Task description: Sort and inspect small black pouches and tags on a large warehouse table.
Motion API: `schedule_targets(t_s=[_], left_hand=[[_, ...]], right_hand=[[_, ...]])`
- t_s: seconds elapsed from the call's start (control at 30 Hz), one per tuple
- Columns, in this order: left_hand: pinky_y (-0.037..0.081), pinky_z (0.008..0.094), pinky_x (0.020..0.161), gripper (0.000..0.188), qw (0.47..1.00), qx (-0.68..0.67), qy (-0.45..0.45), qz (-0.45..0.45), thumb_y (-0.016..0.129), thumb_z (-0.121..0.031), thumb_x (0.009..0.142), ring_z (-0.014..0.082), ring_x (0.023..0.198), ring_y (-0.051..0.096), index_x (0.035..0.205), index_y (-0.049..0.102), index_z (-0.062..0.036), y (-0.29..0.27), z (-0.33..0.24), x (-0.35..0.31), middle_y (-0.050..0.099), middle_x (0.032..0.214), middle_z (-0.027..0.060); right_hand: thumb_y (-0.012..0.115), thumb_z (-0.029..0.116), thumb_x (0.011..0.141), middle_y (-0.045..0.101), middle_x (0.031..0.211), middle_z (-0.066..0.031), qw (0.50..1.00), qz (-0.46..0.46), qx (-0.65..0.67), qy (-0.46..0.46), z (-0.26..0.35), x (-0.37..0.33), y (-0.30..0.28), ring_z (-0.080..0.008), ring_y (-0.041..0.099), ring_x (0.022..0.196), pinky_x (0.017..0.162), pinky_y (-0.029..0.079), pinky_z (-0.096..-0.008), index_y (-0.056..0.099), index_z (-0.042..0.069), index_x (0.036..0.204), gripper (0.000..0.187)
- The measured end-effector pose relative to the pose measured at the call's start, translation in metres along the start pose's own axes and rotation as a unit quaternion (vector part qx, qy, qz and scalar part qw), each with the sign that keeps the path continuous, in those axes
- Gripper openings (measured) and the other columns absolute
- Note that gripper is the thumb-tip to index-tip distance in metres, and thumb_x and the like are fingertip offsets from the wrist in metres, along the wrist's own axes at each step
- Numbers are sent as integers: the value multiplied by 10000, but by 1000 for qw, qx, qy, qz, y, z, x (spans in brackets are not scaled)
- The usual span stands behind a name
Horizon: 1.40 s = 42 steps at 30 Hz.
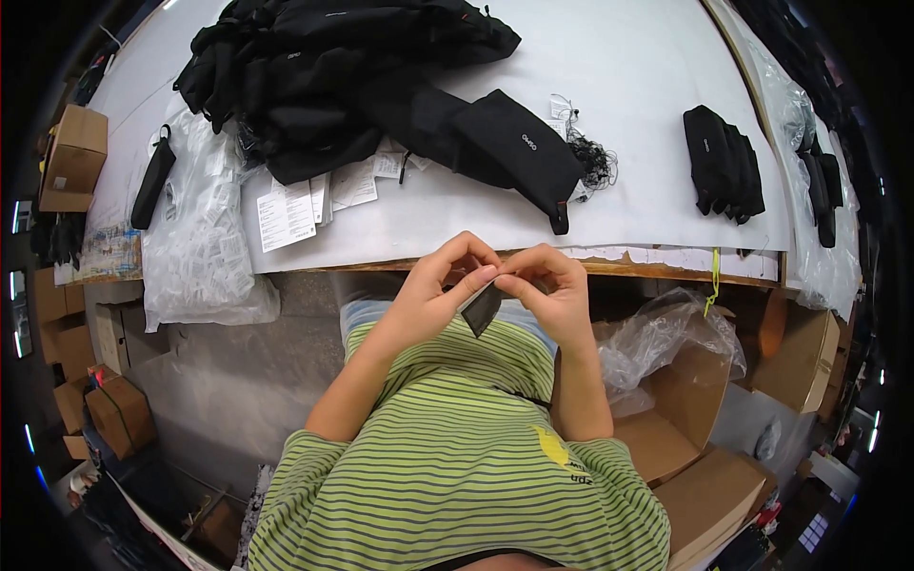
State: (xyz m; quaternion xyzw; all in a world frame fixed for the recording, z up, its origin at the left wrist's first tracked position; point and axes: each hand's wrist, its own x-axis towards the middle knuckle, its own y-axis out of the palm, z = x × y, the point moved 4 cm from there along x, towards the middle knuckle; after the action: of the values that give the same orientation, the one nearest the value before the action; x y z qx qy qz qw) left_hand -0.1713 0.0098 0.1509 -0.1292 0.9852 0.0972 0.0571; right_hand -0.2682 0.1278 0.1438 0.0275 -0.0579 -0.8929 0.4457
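My left hand (446, 282) and my right hand (550, 285) meet in front of my body, just short of the table's near edge. Both are closed in a pinch at the top of a small flat dark tag (482, 310), which hangs slanted between them. Fingers cover its upper end, so I cannot see how it is fastened. Beyond my hands a black fabric pouch (519, 143) lies on the white tabletop (400, 228), next to a tangle of thin black strings (595, 160).
A heap of black fabric goods (314, 86) covers the far left of the table, with printed white paper sheets (286, 211) under it. Clear plastic bags (205, 238) hang over the edge. Black pouches (719, 162) lie at right; an open cardboard box (666, 428) stands below.
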Motion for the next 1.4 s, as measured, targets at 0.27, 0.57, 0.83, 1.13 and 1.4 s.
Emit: schedule_targets(t_s=[0.27, 0.57, 0.83, 1.13, 1.4], left_hand=[[390, 202, 652, 155, 1000, 10, 9, -5, 540, -181, 941, 43, 721, 454, 924, 520, -29, -3, 14, 6, 499, 800, -24], [315, 183, 564, 158, 998, -60, 25, 7, 445, -197, 981, 45, 626, 360, 896, 444, -64, 8, 9, 21, 432, 805, -25], [344, 210, 549, 145, 993, -44, -1, 114, 488, -192, 961, 60, 611, 390, 903, 472, -59, 31, 32, 68, 436, 739, -24], [272, 428, 970, 265, 767, 559, 314, 0, 635, -75, 712, 267, 1188, 390, 942, 675, -201, 44, 42, 113, 537, 1215, -15], [292, 365, 823, 147, 846, 417, 279, -181, 734, -132, 616, 210, 903, 441, 742, 671, -172, 29, 11, 60, 519, 883, -23]], right_hand=[[732, 46, 763, 585, 680, 38, 996, -50, -66, -38, -3, -1, 1, 1, 454, 564, 506, 332, -157, 651, 22, 852, 123], [589, 82, 889, 524, 637, 17, 984, 80, 119, 103, -7, -3, -3, -29, 446, 526, 467, 320, -172, 544, 21, 935, 89], [596, 95, 885, 490, 531, 23, 988, -47, 4, 149, -8, -20, -40, -28, 425, 461, 433, 309, -179, 542, 14, 915, 103], [652, 106, 844, 541, 586, 30, 973, -167, -35, 154, -5, -48, -77, -18, 447, 483, 431, 325, -169, 627, 14, 850, 96], [675, 106, 823, 538, 590, 42, 959, -227, -117, 123, -17, -29, -63, -5, 432, 504, 469, 331, -171, 637, 10, 824, 103]])
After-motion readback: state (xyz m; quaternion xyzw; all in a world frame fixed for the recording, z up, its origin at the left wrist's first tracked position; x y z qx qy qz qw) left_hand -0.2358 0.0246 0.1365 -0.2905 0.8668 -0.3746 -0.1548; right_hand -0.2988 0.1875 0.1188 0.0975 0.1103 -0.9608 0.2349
